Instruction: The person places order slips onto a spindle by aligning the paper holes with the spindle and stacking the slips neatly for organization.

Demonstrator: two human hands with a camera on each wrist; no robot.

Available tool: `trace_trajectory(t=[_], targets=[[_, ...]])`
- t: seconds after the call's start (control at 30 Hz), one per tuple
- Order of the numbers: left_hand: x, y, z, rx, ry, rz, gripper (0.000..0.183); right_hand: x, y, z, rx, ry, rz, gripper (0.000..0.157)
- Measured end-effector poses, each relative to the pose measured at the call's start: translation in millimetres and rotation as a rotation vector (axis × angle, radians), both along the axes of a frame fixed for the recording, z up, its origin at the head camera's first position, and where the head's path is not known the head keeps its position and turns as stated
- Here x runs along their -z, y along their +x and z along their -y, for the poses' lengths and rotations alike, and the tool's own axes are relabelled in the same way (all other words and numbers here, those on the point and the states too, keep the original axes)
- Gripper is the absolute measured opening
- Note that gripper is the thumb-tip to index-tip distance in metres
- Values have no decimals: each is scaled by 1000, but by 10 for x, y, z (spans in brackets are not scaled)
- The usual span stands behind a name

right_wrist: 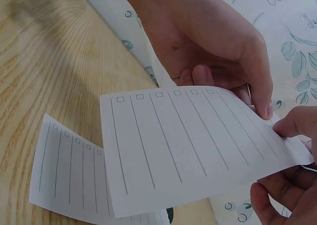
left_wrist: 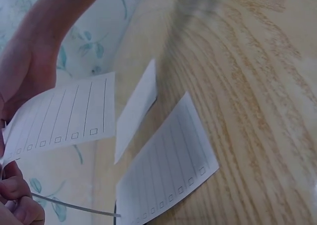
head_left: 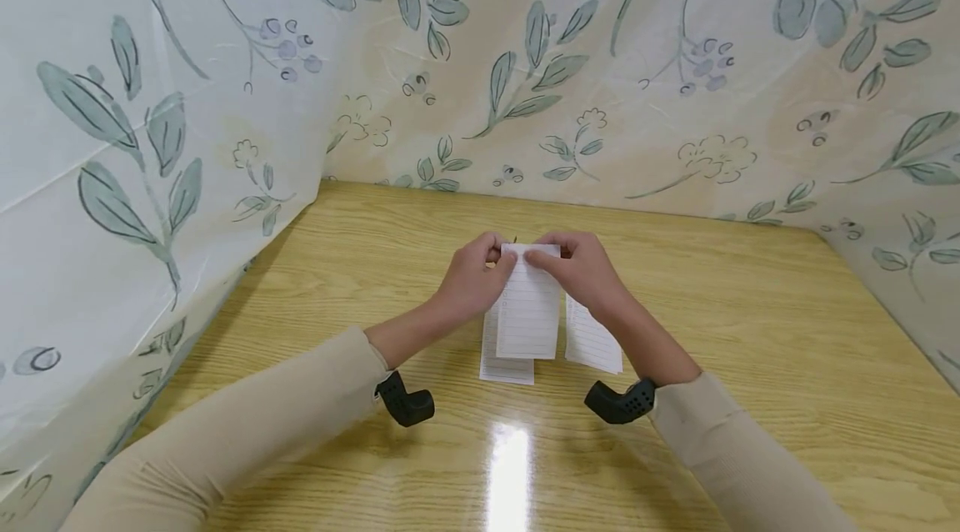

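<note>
A white checklist sheet [head_left: 528, 311], ruled with lines and a column of small boxes, hangs between both hands at its top edge. My left hand [head_left: 474, 275] pinches the top left corner, thumb in front. At the top right corner my right hand [head_left: 583, 267] pinches the same sheet, its thumb [right_wrist: 290, 123] lying on the paper. The sheet bows slightly in the right wrist view. A thin grey cord [left_wrist: 74, 206] runs from beside the left fingers toward a second checklist sheet [left_wrist: 166, 160]. That second sheet lies lower left, partly covered by the held one in the head view.
Another lined sheet [head_left: 592, 338] lies on the right, partly behind the right hand. The wood-grain table [head_left: 360, 265] carries a bright reflection near its front. Leaf-patterned sheeting [head_left: 570, 82] rises at the back and both sides. Each wrist wears a black camera mount [head_left: 405, 400].
</note>
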State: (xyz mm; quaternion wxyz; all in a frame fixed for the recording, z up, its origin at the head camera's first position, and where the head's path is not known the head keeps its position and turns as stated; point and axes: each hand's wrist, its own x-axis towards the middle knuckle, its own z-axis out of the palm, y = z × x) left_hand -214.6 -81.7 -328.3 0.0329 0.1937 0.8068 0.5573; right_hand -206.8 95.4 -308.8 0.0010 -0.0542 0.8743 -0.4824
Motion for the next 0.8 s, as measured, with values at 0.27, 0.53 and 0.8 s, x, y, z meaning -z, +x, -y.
trace_trajectory(t=[0.27,0.53,0.8], targets=[[-43,-57,33,-24,-23,-6,15,-33,-39,73,31,-27,14,25],[-72,-137,44,-33,-11,37,17,-55,-55,148,68,-63,41,26],[-107,-200,39,-35,-2,145,18,-57,-94,173,82,-93,76,28]])
